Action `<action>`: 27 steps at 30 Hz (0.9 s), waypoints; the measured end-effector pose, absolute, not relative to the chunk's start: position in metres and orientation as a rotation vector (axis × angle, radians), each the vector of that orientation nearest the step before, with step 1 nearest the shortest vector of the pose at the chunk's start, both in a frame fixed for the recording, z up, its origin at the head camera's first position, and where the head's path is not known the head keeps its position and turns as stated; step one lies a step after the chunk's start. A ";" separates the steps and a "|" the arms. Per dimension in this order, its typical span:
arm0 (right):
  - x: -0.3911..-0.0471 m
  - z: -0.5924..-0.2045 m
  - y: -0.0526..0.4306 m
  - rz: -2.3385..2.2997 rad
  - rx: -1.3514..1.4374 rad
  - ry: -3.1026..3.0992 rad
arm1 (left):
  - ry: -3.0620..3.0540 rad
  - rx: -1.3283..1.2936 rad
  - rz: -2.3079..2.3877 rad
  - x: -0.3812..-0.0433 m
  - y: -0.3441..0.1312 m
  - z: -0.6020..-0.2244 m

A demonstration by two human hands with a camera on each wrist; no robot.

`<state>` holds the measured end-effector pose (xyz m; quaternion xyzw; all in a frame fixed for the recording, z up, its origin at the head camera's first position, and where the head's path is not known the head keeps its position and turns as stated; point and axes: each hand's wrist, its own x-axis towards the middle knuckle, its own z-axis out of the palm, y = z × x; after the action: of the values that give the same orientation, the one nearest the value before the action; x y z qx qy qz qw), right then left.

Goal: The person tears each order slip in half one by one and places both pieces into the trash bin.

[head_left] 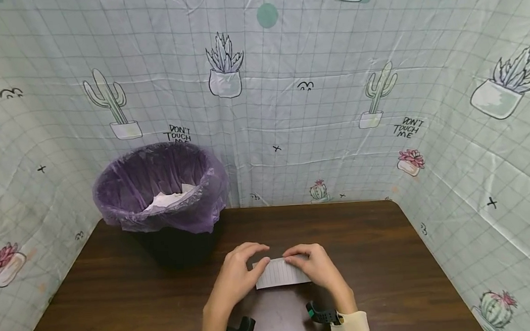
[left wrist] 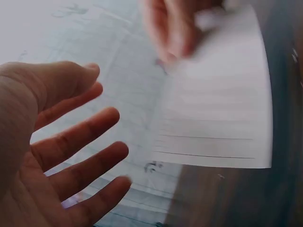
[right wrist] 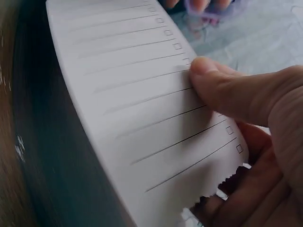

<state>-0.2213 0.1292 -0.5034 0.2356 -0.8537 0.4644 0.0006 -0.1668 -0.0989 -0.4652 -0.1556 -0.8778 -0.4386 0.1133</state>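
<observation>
A narrow white sheet of ruled paper (head_left: 276,276) with a column of small checkboxes is held over the brown table. My right hand (head_left: 319,269) pinches it by the long far side, thumb (right wrist: 222,87) on the printed face and the other fingers behind. One short end of the paper (right wrist: 137,109), close to those fingers, is ragged and torn. At the other end is my left hand (head_left: 237,276), with thumb and fingers spread. In the left wrist view a gap shows between the left fingers (left wrist: 90,168) and the sheet.
A dark trash bin (head_left: 174,247) lined with a purple bag (head_left: 121,194) stands at the table's back left, white paper (head_left: 164,199) inside. Grid-patterned cloth (head_left: 262,120) with plant drawings encloses the back and sides of the brown table (head_left: 390,269). Each wrist wears a black band (head_left: 321,314).
</observation>
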 end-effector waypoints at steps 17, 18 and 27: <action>-0.200 -0.485 0.120 1.612 0.748 -2.633 | -2.627 -0.516 -1.246 -0.167 -0.091 -0.478; -0.200 -0.485 0.120 1.609 0.752 -2.628 | -2.628 -0.523 -1.248 -0.167 -0.091 -0.477; -0.200 -0.478 0.118 1.609 0.780 -2.631 | -2.613 -0.556 -1.283 -0.168 -0.095 -0.472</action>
<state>-0.2002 0.1181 -0.4782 0.2450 -0.8269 0.5057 -0.0200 -0.1678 -0.0946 -0.4718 -0.1867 -0.8782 -0.4312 0.0889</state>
